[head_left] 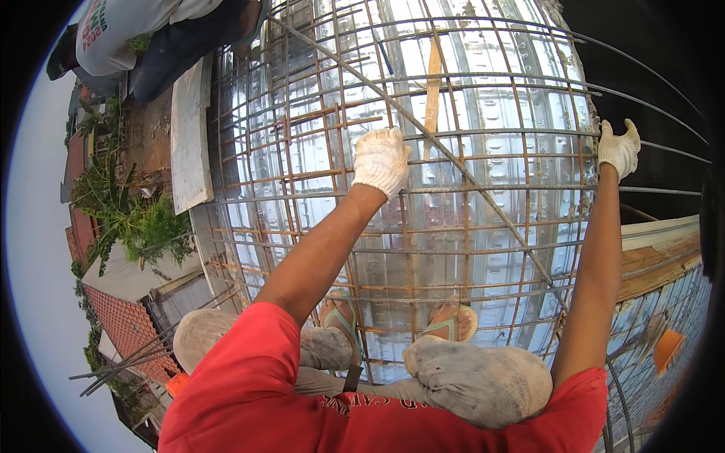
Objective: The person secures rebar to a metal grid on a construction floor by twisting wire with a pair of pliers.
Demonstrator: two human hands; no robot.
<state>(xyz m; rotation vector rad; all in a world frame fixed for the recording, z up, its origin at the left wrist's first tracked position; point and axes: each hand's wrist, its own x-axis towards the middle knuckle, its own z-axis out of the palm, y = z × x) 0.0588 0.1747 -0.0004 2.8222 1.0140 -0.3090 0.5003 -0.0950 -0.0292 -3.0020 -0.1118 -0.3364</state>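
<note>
My left hand (pixel 380 162), in a white knitted work glove, is closed over the grid of rusty steel rebar (pixel 498 134) in front of me. A crosswise rebar runs into the fist; the fingers' undersides are hidden. My right hand (pixel 620 149), gloved the same way, is at the deck's right edge, with thumb and fingers apart and nothing seen between them. Bar ends pass beside and beneath it. A long diagonal rebar (pixel 408 113) crosses the grid to the right of my left hand. Below the bars lies shiny ribbed metal decking (pixel 483 98).
My sandalled feet (pixel 451 320) are among the bars. Another person (pixel 162 38) crouches at the upper left beside a pale board (pixel 190 140). A flat wooden strip (pixel 433 87) lies under the grid. Bars stick out over a dark drop at right. Trees and tiled roofs (pixel 128 328) lie below left.
</note>
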